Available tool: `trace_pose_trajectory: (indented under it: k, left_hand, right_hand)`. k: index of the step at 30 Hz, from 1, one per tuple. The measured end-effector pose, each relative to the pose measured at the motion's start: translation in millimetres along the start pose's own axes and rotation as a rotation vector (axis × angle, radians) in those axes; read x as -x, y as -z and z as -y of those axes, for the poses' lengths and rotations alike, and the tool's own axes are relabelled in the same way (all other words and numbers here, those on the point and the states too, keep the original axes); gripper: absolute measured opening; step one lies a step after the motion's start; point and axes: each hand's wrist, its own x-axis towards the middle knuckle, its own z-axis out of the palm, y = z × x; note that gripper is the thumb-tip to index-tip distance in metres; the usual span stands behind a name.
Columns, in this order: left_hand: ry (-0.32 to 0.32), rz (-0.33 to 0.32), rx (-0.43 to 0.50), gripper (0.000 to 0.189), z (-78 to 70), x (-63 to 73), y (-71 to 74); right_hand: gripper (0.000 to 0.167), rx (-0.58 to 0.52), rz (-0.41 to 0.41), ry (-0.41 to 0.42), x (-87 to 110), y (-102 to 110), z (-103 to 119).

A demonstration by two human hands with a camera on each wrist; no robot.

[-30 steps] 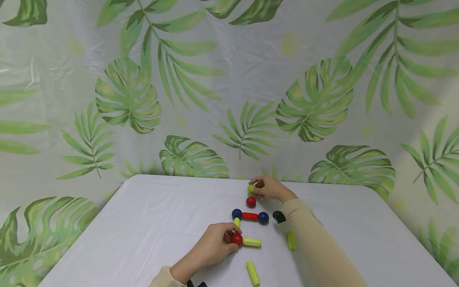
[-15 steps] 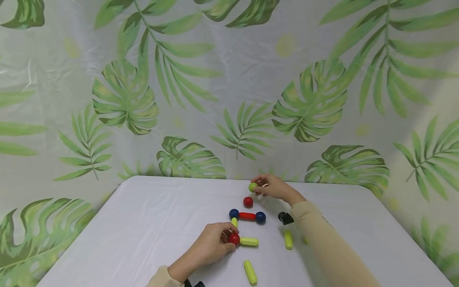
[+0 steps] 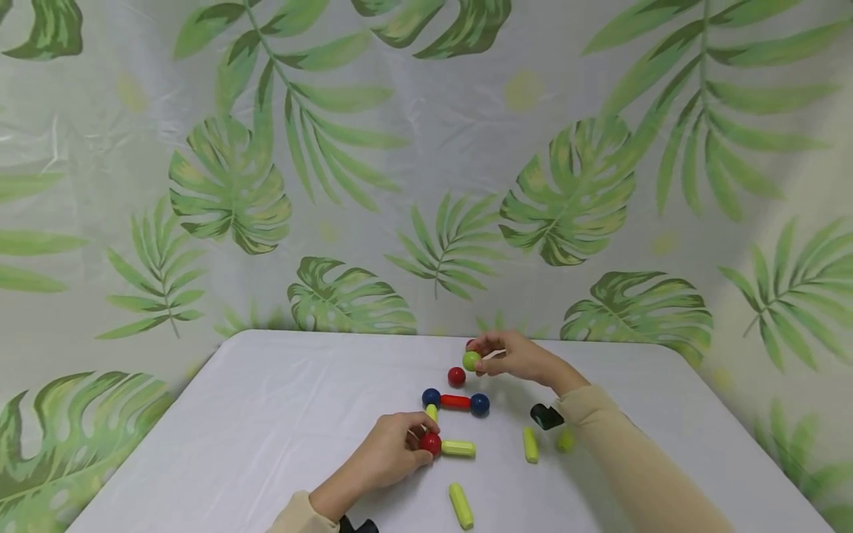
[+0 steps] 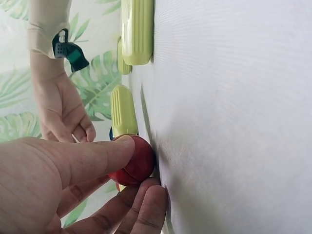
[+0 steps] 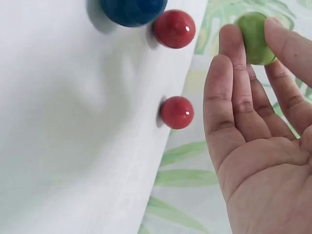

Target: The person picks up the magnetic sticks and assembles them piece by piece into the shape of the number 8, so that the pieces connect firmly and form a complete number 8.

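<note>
My left hand [image 3: 395, 453] pinches a red ball [image 3: 431, 443] between thumb and fingers, low at the white table. A yellow-green rod [image 3: 458, 448] extends right from that ball. Another yellow-green rod [image 3: 432, 413] runs back to a blue ball [image 3: 431, 398], which a red rod [image 3: 456, 403] links to a second blue ball [image 3: 480, 404]. Near the back edge, my right hand [image 3: 520, 361] holds a green ball [image 5: 256, 39] off the table with thumb and fingertips. Below it lies a loose red ball [image 3: 456, 377]; one more red ball [image 5: 177, 112] is mostly hidden behind the hand in the head view.
Loose yellow-green rods lie at the front [image 3: 460, 506], to the right [image 3: 530, 445] and beside the right sleeve [image 3: 565, 441]. The white table [image 3: 300, 392] ends at a leaf-patterned curtain [image 3: 360, 296]. A black wrist device [image 3: 546, 416] hangs under the right forearm.
My right hand has carried the green ball slightly right and toward me, and a red ball shows behind it. The left hand still grips its red ball. The head view has shifted a little.
</note>
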Motion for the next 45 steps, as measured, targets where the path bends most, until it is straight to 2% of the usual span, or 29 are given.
trace_pose_trajectory:
  k: [6,12,17,24,38,45]
  left_hand:
    - [-0.01,-0.006,-0.009,0.029,0.8,-0.3,0.3]
    - [-0.011,-0.009,-0.017,0.029,-0.7,-0.8,0.6]
    - [-0.018,-0.007,-0.023,0.029,-0.9,-0.9,-0.8]
    - [-0.009,-0.003,-0.026,0.029,-0.2,-1.8,-1.3]
    - [-0.003,0.005,-0.025,0.028,-0.6,-2.7,-1.4]
    - [-0.003,0.007,-0.031,0.029,-2.0,-2.8,-1.5]
  right_hand:
    - [0.039,0.004,0.04,0.017,17.6,-2,1]
    - [0.034,0.045,0.044,0.011,34.3,-6,-1]
    - [0.031,0.086,0.048,0.011,48.4,-14,-3]
    - [0.028,0.075,0.059,0.006,65.1,-27,-2]
    - [0.027,0.081,0.09,-0.05,76.7,-49,-3]
    - [0.026,0.091,0.099,-0.039,78.8,-54,-2]
